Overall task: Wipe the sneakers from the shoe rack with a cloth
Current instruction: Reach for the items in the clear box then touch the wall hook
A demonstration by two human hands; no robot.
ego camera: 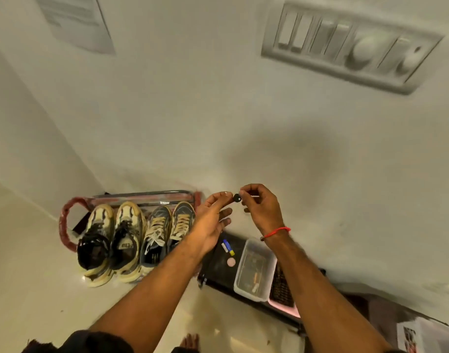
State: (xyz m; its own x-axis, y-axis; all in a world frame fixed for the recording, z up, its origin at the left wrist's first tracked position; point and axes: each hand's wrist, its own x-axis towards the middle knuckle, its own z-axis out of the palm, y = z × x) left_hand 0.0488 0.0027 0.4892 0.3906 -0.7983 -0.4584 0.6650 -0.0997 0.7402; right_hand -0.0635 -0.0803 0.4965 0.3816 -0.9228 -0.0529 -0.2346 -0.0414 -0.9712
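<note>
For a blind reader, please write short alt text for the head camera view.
The right hand pinches a small black object at the fingertips of the left hand, both raised before a white wall. Below, four sneakers stand on a red shoe rack, beside a clear box.

You see 4 sneakers (131, 240) side by side on shoe rack (65, 220) against wall (192, 110), left of your hands. Plastic box (255, 271) on low stand (218, 266) right of rack. Switch panel (345, 44) on wall, above.
</note>
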